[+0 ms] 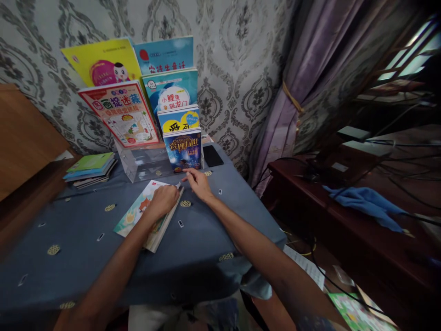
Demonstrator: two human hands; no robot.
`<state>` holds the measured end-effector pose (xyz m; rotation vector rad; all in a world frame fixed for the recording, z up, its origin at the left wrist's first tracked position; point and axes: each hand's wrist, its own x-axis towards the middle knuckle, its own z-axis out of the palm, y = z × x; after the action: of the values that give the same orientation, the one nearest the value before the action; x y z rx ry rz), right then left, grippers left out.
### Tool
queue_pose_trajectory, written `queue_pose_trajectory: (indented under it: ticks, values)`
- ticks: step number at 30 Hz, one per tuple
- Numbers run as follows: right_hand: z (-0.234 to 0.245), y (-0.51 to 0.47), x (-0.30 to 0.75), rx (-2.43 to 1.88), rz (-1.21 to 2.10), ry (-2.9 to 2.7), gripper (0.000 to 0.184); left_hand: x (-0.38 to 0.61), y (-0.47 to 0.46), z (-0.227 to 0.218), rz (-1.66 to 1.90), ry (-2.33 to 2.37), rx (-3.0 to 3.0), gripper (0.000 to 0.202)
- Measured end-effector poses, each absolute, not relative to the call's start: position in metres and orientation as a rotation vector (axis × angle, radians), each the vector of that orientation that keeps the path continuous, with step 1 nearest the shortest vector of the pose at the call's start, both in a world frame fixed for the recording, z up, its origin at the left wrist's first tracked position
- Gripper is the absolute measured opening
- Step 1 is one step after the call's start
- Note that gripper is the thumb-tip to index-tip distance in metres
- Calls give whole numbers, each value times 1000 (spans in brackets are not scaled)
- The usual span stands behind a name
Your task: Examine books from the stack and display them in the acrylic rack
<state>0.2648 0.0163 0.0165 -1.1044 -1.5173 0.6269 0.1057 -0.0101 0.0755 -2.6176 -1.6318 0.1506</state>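
A picture book (132, 216) with a pale green and white cover and an orange figure lies tilted on the cloth-covered table. My left hand (165, 201) rests on its upper right part, fingers curled in on the book near the corner. A small whitish bit shows by those fingertips, too small to make out. Just right of that corner is my right hand (199, 182), index finger stretched out and the others loosely bent, with nothing visible in it. Behind the hands a dark blue book (184, 149) stands at the front of a clear acrylic rack (146, 170).
More books stand in the rack, among them a red-bordered book (120, 115) and a yellow book (103, 59). A stack of thin books (91, 169) lies left. A black phone (212, 155) lies right of the rack. Farther right, a dark red bench (310, 202) holds cables and a blue cloth (365, 204).
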Motion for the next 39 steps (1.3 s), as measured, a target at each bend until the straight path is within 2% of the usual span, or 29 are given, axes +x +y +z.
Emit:
queue_pose_trajectory:
  ticks: [8,18,22,28,35,39]
  values:
    - [18,14,262,-1144,530,-1635,32,108,-16,72,158,-1625,-2590,39]
    - [39,2,259,-1615,311,-2044,32,108,-21,61,130,-1561,-2614,35]
    - [44,0,258,-1594,333,-2107,31,69,-20,60,1,-1433,-2872,37]
    - [32,6,254,-1474,391,-2108,29,4,-31,33,-234,-1300,-3100,55]
    - [14,35,238,-1321,467,-2105,26,17,-36,9,-432,-1444,-2926,58]
    - [6,41,235,-1306,479,-2139,26,15,-46,20,-380,-1217,-3145,58]
